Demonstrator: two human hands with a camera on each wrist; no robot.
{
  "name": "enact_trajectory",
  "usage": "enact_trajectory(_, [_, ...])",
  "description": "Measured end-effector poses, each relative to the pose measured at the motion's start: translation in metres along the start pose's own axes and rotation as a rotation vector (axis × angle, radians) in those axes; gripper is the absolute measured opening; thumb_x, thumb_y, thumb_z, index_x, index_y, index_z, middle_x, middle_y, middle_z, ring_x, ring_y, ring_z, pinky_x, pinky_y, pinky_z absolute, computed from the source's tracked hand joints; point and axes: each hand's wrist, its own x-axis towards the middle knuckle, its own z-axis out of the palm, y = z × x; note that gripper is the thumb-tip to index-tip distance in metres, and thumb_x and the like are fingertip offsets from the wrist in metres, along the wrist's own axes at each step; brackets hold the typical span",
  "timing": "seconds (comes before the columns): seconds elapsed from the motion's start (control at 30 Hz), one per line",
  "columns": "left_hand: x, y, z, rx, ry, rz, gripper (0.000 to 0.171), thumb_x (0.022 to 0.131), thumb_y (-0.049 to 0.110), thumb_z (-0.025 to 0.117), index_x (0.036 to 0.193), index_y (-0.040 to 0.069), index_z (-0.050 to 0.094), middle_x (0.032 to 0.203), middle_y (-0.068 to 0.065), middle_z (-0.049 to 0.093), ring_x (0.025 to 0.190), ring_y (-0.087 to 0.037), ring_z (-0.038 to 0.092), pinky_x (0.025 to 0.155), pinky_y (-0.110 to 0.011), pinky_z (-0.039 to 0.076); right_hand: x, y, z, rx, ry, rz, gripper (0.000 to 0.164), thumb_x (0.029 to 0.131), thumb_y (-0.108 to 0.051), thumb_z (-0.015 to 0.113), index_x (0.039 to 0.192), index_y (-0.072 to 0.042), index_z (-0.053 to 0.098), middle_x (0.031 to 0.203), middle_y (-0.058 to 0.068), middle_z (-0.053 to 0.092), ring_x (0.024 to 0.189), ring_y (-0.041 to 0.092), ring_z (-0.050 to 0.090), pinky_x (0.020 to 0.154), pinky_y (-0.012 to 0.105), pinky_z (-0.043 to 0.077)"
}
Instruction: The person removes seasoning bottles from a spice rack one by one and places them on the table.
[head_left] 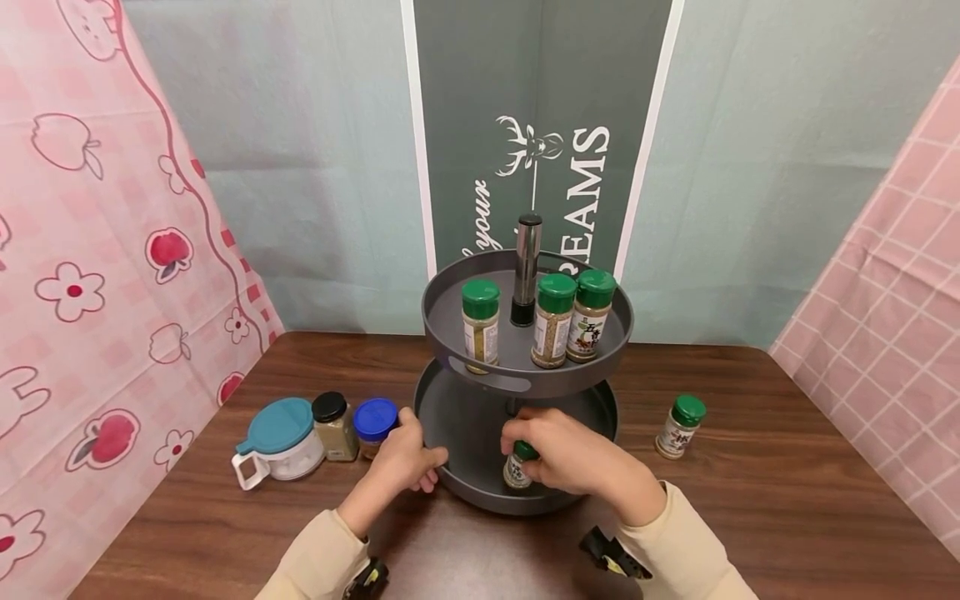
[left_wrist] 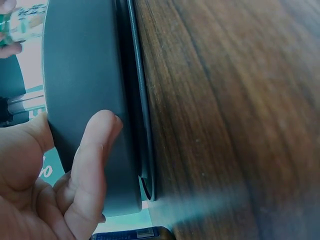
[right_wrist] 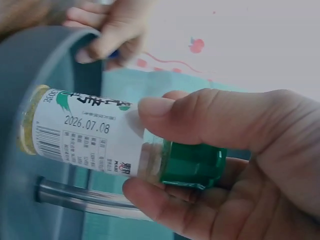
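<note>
A dark grey two-tier rack [head_left: 459,417] stands on the wooden table. My left hand [head_left: 408,454] grips the lower tray's rim [left_wrist: 82,75] at its left side, thumb over the top edge and fingers along the outer wall. Inside the front of that tray, my right hand [head_left: 566,450] pinches a small spice jar [right_wrist: 85,130] by its green-capped end, thumb on one side and fingers on the other. The jar has a white printed label. Whether its base touches the tray floor I cannot tell. Three green-capped spice jars [head_left: 480,325] stand on the upper tray [head_left: 487,271].
Another green-capped jar [head_left: 680,427] stands on the table right of the rack. At the left are a blue-lidded jar [head_left: 375,421], a black-lidded jar [head_left: 335,429] and a white-handled container [head_left: 281,437] with a teal lid. A metal post [head_left: 528,258] rises from the rack.
</note>
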Motion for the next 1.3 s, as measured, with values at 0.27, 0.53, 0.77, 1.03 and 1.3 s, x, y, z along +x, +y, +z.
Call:
enact_trajectory(0.27, [0.000,0.000,-0.001,-0.005,-0.001,-0.002,0.055,0.074,0.010,0.066,0.108,-0.008,0.026,0.044,-0.006,0.057,0.038,-0.017,0.055,0.035,-0.030,0.049,-0.001,0.000,-0.012,0.007,-0.015,0.034,0.026,0.069,0.003,0.067,0.089,-0.012,0.063,0.086,0.000,0.059,0.071,0.008,0.052,0.060,0.027,0.049])
enact_trajectory(0.53, [0.000,0.000,0.000,-0.014,-0.001,0.004,0.052,0.074,0.009,0.065,0.106,-0.007,0.028,0.044,-0.007,0.056,0.038,-0.017,0.055,0.035,-0.030,0.049,-0.003,0.004,-0.011,0.000,0.001,0.035,0.026,0.069,0.002,0.068,0.090,-0.013,0.064,0.088,0.000,0.061,0.075,0.009,0.054,0.063,0.029,0.051])
enact_trajectory(0.77, [0.000,-0.001,0.000,-0.009,0.000,0.005,0.053,0.074,0.009,0.065,0.107,-0.008,0.027,0.044,-0.007,0.056,0.038,-0.017,0.055,0.035,-0.029,0.049,-0.012,0.011,-0.017,0.000,0.020,0.030,0.027,0.069,0.004,0.067,0.092,-0.010,0.065,0.091,0.002,0.063,0.080,0.010,0.056,0.065,0.031,0.051])
enact_trajectory(1.03, [0.001,-0.003,0.001,-0.006,-0.002,0.013,0.056,0.074,0.010,0.065,0.109,-0.008,0.026,0.045,-0.007,0.057,0.037,-0.017,0.054,0.035,-0.029,0.049,-0.027,0.024,-0.033,-0.010,0.029,0.099,0.027,0.070,0.004,0.066,0.094,-0.007,0.065,0.091,0.004,0.065,0.077,0.010,0.056,0.062,0.031,0.052])
enact_trajectory(1.3, [0.002,-0.003,0.001,0.002,0.008,0.016,0.056,0.074,0.011,0.065,0.109,-0.009,0.026,0.044,-0.006,0.056,0.036,-0.016,0.054,0.034,-0.029,0.048,-0.046,0.038,-0.048,-0.106,0.097,0.110,0.027,0.067,-0.001,0.073,0.092,-0.009,0.066,0.090,0.005,0.061,0.081,0.018,0.056,0.064,0.037,0.051])
